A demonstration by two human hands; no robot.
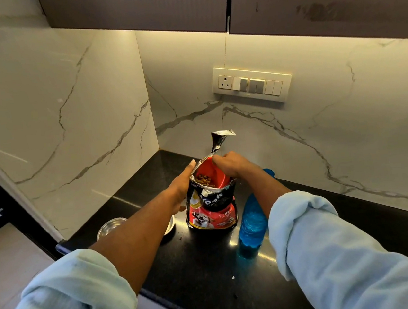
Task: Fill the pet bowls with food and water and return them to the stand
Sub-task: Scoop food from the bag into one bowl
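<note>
1. Dog food bag (213, 211) stood upright on the black countertop (210, 268), mouth open upward, kibble (204, 179) inside.
2. Left hand (184, 182) pressed its left side, fingers straight; right hand (229, 164) pinched the far rim.
3. Steel bowl (110, 227) lay left of the bag, nearer the left hand, showing no food.

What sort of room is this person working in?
Most likely a home kitchen: a black stone counter, a marble-look backsplash with a switch and socket panel, and dark wall cabinets overhead. A pet food bag stands on the counter.
</note>
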